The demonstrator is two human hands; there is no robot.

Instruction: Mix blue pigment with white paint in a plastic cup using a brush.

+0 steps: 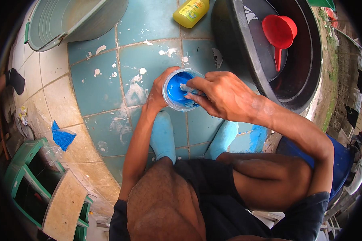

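My left hand (160, 88) is wrapped around the left side of a clear plastic cup (181, 108), held upright over the tiles between my knees. Glossy blue paint (173, 89) shows inside it. Reaching in from the right, my right hand (220, 90) pinches a flat, paint-smeared stick (185, 87) between thumb and fingers. The stick's tip dips into the cup; its lower end is hidden. Both feet, in light blue socks (163, 134), rest on the floor beyond my bare legs.
At the right stands a large black basin (251, 52) with a red dipper (278, 32) inside. A yellow bottle (192, 13) lies at the far side, and a grey-green tub (68, 24) stands far left. Blue plastic (63, 136) lies near a green stool (28, 160). White splatters mark the tiles.
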